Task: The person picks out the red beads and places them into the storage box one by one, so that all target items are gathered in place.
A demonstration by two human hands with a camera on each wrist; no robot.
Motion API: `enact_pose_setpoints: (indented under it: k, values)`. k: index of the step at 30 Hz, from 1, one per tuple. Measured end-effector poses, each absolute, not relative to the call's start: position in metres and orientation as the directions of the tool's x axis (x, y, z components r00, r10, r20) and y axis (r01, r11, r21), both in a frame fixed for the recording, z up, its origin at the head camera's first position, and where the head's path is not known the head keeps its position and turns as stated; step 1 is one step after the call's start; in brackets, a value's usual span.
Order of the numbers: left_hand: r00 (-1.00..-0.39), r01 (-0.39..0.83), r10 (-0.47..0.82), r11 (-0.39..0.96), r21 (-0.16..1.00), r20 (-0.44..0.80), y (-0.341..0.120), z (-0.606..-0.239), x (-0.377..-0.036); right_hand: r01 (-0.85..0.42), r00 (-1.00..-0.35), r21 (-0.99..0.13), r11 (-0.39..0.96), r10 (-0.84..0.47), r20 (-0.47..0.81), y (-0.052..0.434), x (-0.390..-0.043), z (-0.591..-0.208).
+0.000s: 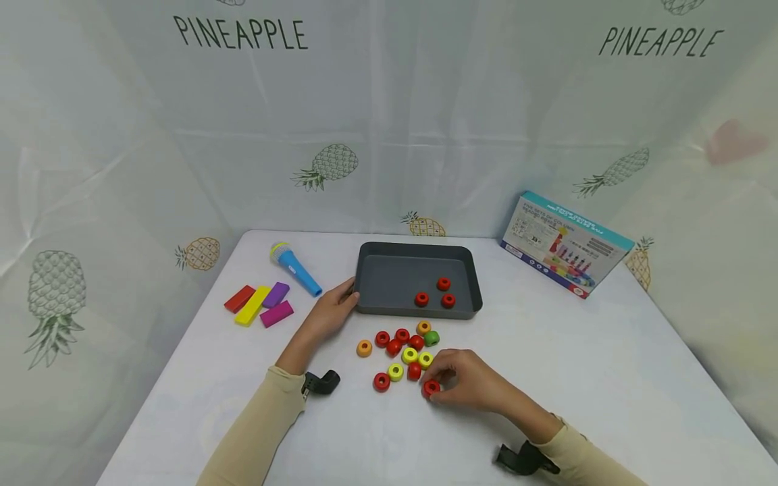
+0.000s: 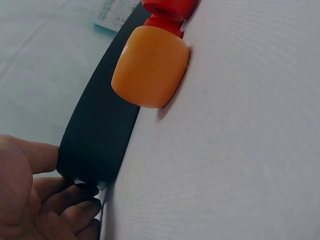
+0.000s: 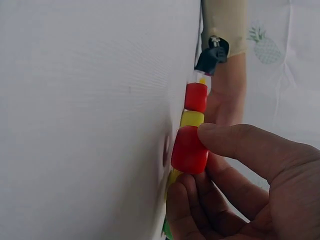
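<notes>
Right hand [image 1: 471, 386], nearest the head camera, pinches a red ring bead [image 1: 431, 387] at the near edge of the bead cluster [image 1: 404, 351] on the white table [image 1: 608, 378]; in the right wrist view I see the thumb on one side of this red ring bead [image 3: 189, 150] and the curled fingertips [image 3: 187, 200] on the other, bead seemingly down on the cloth. Left hand [image 1: 331, 312] rests at the left near corner of the dark tray [image 1: 372, 277], fingers curled round its rim [image 2: 95, 145] with the thumb on the outer wall. Tray holds three red beads [image 1: 437, 294]; loose on the table just in front of it lie red, yellow, orange and one green bead, some touching. I judge the bead light, rigid and smooth, probably glossy plastic or lacquered wood, so somewhat slippery and prone to roll on its curved wall if released on edge. Best hold, as I read it: thumb and forefinger across the outer wall, or on the two flat faces over the hole. Not fragile, I judge. Also on the table: toy microphone [image 1: 295, 268], coloured bars [image 1: 260, 304], printed box [image 1: 565, 244] far right
</notes>
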State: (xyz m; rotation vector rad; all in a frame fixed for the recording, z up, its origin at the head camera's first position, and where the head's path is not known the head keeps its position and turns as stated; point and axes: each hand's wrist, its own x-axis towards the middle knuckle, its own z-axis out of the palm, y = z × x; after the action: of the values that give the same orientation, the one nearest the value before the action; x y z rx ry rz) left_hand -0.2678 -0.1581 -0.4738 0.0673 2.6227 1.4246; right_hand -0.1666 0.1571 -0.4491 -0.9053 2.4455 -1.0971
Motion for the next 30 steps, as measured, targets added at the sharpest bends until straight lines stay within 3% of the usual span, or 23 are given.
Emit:
enact_pose_setpoints:
  k: [12,30]
  values:
    - [-0.987,-0.035,0.113,0.547,0.837,-0.115,-0.159,-0.474,-0.268,-0.456,-0.727,-0.755,0.471,-0.686,0.011,0.156,-0.177,-0.434]
    - [-0.987,-0.031,0.116,0.539,0.842,-0.111,-0.157,-0.476,-0.269,-0.477,-0.755,-0.742,0.471,-0.652,0.072,0.159,-0.206,-0.419]
